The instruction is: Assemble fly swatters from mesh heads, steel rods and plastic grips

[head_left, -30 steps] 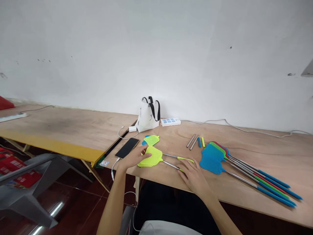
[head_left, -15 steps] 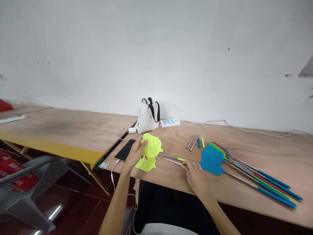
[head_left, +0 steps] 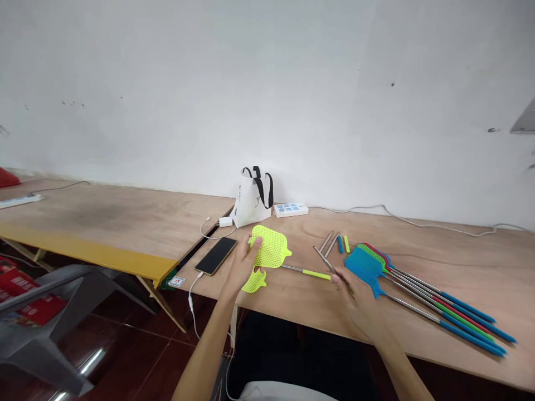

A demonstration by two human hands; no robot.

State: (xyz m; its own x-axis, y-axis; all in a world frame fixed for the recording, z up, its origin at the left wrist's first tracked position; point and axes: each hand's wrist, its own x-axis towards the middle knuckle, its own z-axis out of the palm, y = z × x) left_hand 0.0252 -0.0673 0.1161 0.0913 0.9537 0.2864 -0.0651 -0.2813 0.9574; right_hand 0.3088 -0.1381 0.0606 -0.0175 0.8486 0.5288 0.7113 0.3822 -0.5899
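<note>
My left hand pinches a yellow mesh swatter head, lifted just above the plywood table. A second yellow head lies under it near the table's front edge. My right hand is closed on a thin metal rod that points up and left. Another rod with a yellow grip lies on the table between my hands.
Several finished swatters with blue, green and red grips lie to the right. Loose rods and grips sit behind them. A phone on a cable, a white bag and a power strip are at the back.
My left hand raised the yellow swatter head and moved it right. My right hand picked a metal rod off the table and lifted it.
</note>
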